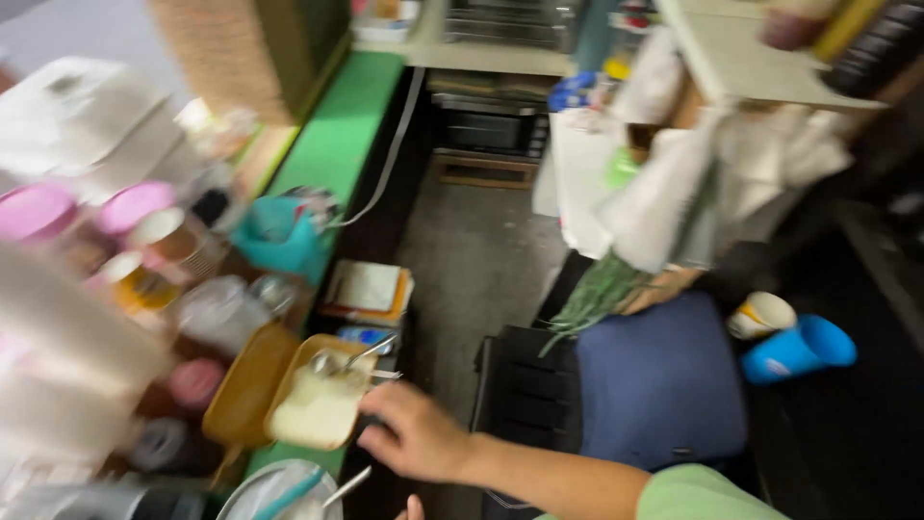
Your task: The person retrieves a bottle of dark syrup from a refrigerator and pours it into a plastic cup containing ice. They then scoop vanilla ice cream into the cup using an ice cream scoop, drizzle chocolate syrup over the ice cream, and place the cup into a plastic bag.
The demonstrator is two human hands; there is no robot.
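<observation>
The right hand (416,433) is seen reaching to the near edge of a shallow tan plastic tray (322,404) on the green table (337,144); whether its grip is closed on the rim cannot be told through the blur. A pale, soft-looking mass and a metal spoon (371,353) lie in the tray just beyond the grip. The tray is judged light and stiff, and best taken by the rim, kept level. Of the left hand (415,507) only a tip is shown.

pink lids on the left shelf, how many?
2, side by side at the far left: one pink lid by the frame edge, another pink lid just right of it. Blur and clutter may hide more.
</observation>
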